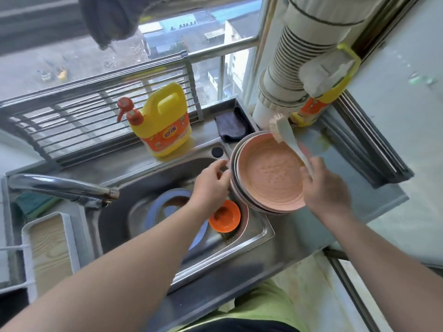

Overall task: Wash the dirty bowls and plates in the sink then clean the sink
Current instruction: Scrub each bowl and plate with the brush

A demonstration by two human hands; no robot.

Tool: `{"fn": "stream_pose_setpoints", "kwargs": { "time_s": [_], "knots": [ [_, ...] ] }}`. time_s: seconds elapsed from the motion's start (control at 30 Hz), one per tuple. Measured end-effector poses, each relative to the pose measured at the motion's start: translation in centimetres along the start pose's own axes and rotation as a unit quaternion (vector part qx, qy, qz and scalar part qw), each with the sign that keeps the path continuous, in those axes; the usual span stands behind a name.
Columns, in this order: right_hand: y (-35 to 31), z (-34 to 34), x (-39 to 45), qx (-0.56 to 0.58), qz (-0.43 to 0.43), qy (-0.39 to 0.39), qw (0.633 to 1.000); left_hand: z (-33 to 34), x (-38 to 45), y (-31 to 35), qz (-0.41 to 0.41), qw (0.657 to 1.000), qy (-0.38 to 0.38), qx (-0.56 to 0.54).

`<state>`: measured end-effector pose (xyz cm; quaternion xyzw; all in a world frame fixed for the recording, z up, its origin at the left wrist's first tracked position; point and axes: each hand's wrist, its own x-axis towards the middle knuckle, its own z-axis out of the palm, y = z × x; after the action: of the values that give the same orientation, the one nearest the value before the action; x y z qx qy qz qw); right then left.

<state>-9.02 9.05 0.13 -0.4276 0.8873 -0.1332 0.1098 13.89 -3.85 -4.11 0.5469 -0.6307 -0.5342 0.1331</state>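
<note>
a faucet (62,188) reaches over the steel sink (251,238), where a blue plate (158,204) and an orange bowl (225,216) lie. behind stands a yellow detergent jug (165,121). the left hand (211,185) pinches the rim of a tilted stack of pink plates (271,176); the right hand (328,188) grips a scrub brush (285,135) over them.

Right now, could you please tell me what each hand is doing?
Left hand: holding the rim of the stacked plates.
Right hand: holding the brush.
</note>
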Motion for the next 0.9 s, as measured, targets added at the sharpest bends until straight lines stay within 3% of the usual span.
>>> {"fn": "stream_pose_setpoints", "kwargs": {
  "time_s": [0.07, 0.1, 0.17, 0.27, 0.37, 0.53, 0.63, 0.77, 0.9],
  "knots": [
    [-4.4, 0.4, -2.0, 0.094, -0.098, 0.029, 0.99, -2.5, -0.3, -2.9, -0.054, 0.998, 0.035, -0.011],
    [-6.9, 1.0, -3.3, 0.142, -0.137, 0.007, 0.98, -3.9, -0.7, -4.5, -0.087, 0.995, 0.055, 0.001],
    [-11.1, 3.5, -5.4, 0.163, -0.163, -0.111, 0.967, -6.4, -1.5, -8.0, -0.155, 0.984, 0.082, 0.037],
    [-15.1, 10.2, -6.5, 0.045, -0.182, -0.335, 0.923, -9.8, -2.5, -15.0, -0.259, 0.957, 0.098, 0.083],
    [-16.7, 16.0, -5.9, -0.066, -0.178, -0.442, 0.877, -11.3, -3.4, -21.7, -0.344, 0.929, 0.092, 0.098],
    [-17.5, 22.9, -2.8, -0.177, -0.207, -0.407, 0.872, -9.3, -2.6, -28.8, -0.392, 0.916, 0.086, 0.003],
    [-17.3, 25.7, -1.0, -0.217, -0.23, -0.408, 0.856, -7.8, -2.3, -28.8, -0.406, 0.908, 0.093, -0.04],
    [-17.0, 27.4, -0.5, -0.193, -0.248, -0.434, 0.844, -7.2, -2.7, -26.3, -0.407, 0.898, 0.145, -0.083],
    [-16.8, 27.6, -0.6, -0.12, -0.215, -0.469, 0.848, -7.4, -2.9, -25.6, -0.403, 0.87, 0.145, -0.243]
  ]
}}
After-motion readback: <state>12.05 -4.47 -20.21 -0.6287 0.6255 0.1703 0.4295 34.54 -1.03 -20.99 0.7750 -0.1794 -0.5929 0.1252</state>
